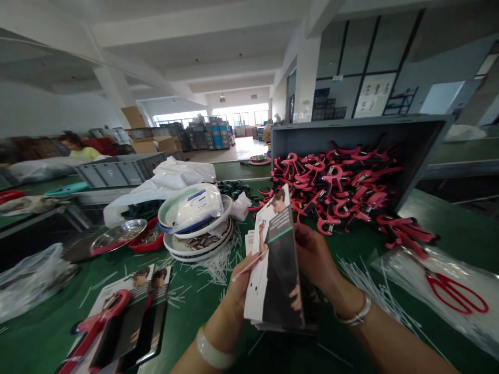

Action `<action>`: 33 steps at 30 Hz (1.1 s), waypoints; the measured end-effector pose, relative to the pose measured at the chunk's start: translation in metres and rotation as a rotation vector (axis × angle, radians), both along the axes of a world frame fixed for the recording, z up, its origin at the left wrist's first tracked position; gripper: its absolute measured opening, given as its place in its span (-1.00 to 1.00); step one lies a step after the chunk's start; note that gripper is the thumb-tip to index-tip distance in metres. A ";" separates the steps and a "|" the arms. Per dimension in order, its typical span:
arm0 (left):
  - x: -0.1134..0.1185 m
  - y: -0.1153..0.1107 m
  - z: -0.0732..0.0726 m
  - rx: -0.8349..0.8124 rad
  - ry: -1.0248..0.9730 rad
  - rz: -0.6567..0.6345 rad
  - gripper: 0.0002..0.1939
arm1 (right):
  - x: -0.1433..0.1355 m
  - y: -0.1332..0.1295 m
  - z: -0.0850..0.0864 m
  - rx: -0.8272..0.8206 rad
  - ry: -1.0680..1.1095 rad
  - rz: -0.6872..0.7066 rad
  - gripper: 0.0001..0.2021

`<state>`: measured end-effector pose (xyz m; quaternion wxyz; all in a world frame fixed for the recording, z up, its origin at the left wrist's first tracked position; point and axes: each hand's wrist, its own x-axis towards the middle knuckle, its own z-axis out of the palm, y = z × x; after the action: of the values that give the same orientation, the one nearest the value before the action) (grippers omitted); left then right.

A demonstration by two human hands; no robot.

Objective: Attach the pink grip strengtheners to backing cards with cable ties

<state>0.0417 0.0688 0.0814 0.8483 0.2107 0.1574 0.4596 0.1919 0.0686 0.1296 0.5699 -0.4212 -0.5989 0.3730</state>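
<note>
My left hand is wrapped round the left edge of a stack of printed backing cards, with the thumb across the white side. My right hand grips the right edge of the same cards; its fingertips are partly hidden behind them. The cards stand upright and slightly fanned, white on one part and dark grey with a teal stripe on the front. To the left lie dark cards with red-and-black plier-like tools on them. Behind the cards is a heap of similar loose tools.
A tipped grey crate holds the loose tools. White plastic strips lie scattered around. At right, red-handled scissors rest on clear plastic bags. Stacked bowls and a red tray of small metal parts stand left. A person sits far left.
</note>
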 end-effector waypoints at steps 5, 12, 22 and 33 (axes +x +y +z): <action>-0.005 0.003 -0.004 -0.054 -0.210 0.073 -0.89 | -0.012 -0.006 0.015 0.124 -0.407 0.051 -0.87; -0.008 0.001 -0.008 -0.096 -0.275 0.081 -0.97 | -0.022 -0.015 0.039 0.290 -0.736 0.078 -0.84; -0.007 -0.004 -0.002 -0.107 -0.229 0.097 -0.86 | -0.022 -0.015 0.042 0.268 -0.814 0.052 -0.83; -0.005 -0.004 -0.003 -0.160 -0.270 0.133 -0.77 | -0.023 -0.015 0.039 0.322 -0.844 0.043 -0.83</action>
<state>0.0367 0.0652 0.0785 0.8435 0.0679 0.0918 0.5249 0.1693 0.0536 0.1686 0.3262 -0.4299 -0.8378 0.0826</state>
